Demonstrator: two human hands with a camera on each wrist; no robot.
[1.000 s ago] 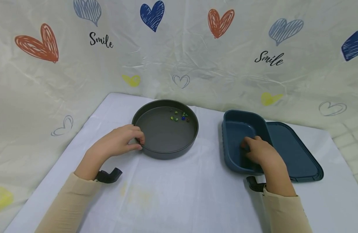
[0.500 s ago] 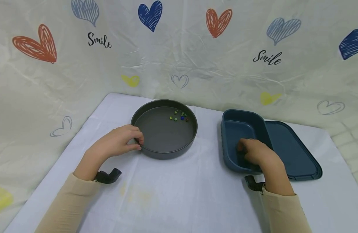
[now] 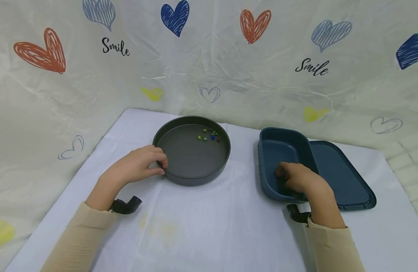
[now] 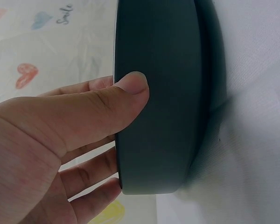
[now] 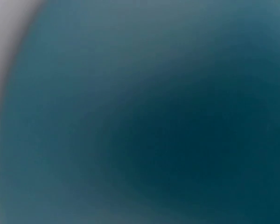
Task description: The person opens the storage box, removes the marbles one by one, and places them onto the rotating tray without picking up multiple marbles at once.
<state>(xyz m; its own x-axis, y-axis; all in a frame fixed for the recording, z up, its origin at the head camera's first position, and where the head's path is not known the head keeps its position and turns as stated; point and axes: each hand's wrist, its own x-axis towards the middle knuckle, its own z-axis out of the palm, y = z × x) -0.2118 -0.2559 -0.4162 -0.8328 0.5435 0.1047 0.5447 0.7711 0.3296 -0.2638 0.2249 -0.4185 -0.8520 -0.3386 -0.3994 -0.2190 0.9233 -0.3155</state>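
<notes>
My left hand (image 3: 137,163) holds the near-left rim of a round dark grey pan (image 3: 192,181). In the left wrist view the thumb (image 4: 130,88) lies on the pan's outer wall (image 4: 163,126), with the other fingers behind the rim. Several small marble-like balls (image 3: 213,137), green, yellow, blue and reddish, sit at the pan's far right. My right hand (image 3: 302,179) reaches down into a deep blue rectangular container (image 3: 280,138). Its fingertips are bent low inside and mostly hidden, so whether they pinch anything is unclear. The right wrist view shows only the blurred blue container wall (image 5: 60,116).
A flat blue lid (image 3: 345,181) lies to the right of the container, against its side. White cloth (image 3: 212,226) covers the table, and a pale curtain (image 3: 181,68) printed with hearts hangs behind it.
Inside the container, my right hand has shifted slightly left and lower, its fingers dipping deeper. My left hand keeps its hold on the pan; the balls stay where they were.
</notes>
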